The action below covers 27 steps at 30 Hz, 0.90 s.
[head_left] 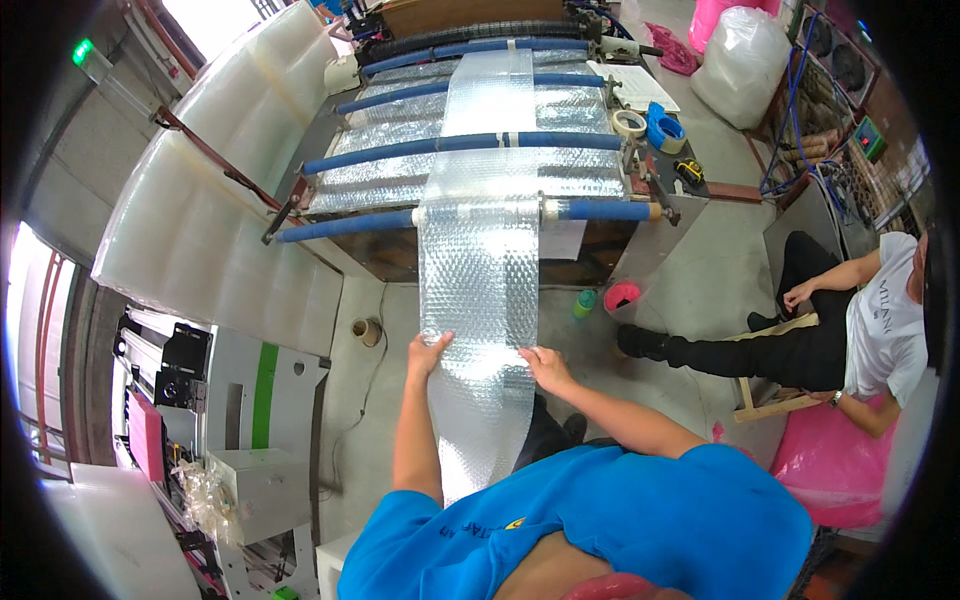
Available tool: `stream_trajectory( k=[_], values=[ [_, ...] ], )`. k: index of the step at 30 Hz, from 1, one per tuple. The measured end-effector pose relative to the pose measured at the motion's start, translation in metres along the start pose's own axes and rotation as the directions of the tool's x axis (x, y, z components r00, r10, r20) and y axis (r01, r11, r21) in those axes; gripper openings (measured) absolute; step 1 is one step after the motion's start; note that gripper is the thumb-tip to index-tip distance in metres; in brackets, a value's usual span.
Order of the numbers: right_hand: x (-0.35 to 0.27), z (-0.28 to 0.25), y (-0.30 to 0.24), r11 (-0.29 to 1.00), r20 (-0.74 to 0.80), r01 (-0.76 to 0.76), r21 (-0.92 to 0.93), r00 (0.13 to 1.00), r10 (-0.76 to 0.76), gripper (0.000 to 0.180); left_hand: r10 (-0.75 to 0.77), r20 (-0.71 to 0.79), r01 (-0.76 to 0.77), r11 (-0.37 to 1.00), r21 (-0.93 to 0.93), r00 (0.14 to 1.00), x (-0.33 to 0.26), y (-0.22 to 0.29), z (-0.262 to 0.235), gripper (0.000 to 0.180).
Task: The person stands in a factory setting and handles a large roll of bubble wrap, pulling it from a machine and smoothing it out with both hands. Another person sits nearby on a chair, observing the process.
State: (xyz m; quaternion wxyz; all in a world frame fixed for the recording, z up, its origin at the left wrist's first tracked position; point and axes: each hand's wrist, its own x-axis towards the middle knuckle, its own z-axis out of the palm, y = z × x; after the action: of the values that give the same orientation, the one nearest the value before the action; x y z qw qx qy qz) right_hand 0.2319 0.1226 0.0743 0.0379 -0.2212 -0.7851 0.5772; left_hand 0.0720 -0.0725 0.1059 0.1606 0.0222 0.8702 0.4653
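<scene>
A long strip of clear bubble wrap (480, 270) runs from the machine table over blue-covered rollers and hangs down in front of me. My left hand (430, 355) grips its left edge, thumb on top and fingers behind. At the right edge, my right hand (547, 368) pinches the film between thumb and fingers. Between both hands the strip lies fairly flat, and its lower end drops past my forearms toward my lap. The front roller (345, 226) bears the strip just beyond my hands.
A seated person (850, 320) stretches a leg toward me at the right. Tape rolls (665, 128) and a yellow-black tape measure (689, 171) lie on the table's right side. A pink container (621, 295) and a green bottle (584, 303) stand below. Large wrapped rolls (215, 170) line the left.
</scene>
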Motion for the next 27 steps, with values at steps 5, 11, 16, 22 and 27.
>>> stream_trajectory(
  k=[5, 11, 16, 22, 27],
  values=[
    [0.028, -0.009, 0.022, 0.996, 0.08, -0.035, -0.076, 0.996, 0.041, 0.034, -0.022, -0.021, 0.025, 0.987, 0.16, 1.0, 0.023, -0.006, 0.026, 0.067],
    [0.048, -0.009, 0.044, 0.982, 0.119, -0.062, -0.178, 0.989, 0.083, 0.032, -0.078, 0.003, 0.077, 0.984, 0.159, 0.997, 0.04, -0.026, 0.041, 0.078],
    [0.065, -0.006, 0.046, 0.932, 0.062, -0.051, -0.36, 0.995, 0.079, 0.034, -0.14, 0.045, 0.133, 0.983, 0.127, 0.989, 0.04, -0.009, 0.034, 0.081],
    [0.077, -0.006, 0.042, 0.901, 0.041, -0.21, -0.379, 0.969, 0.243, 0.032, -0.112, 0.045, 0.107, 0.988, 0.107, 0.993, 0.069, -0.053, 0.053, 0.078],
    [0.085, -0.004, 0.047, 0.898, 0.011, -0.331, -0.29, 0.937, 0.349, 0.029, -0.127, 0.037, 0.121, 0.984, 0.127, 0.991, 0.068, -0.043, 0.052, 0.075]
  ],
)
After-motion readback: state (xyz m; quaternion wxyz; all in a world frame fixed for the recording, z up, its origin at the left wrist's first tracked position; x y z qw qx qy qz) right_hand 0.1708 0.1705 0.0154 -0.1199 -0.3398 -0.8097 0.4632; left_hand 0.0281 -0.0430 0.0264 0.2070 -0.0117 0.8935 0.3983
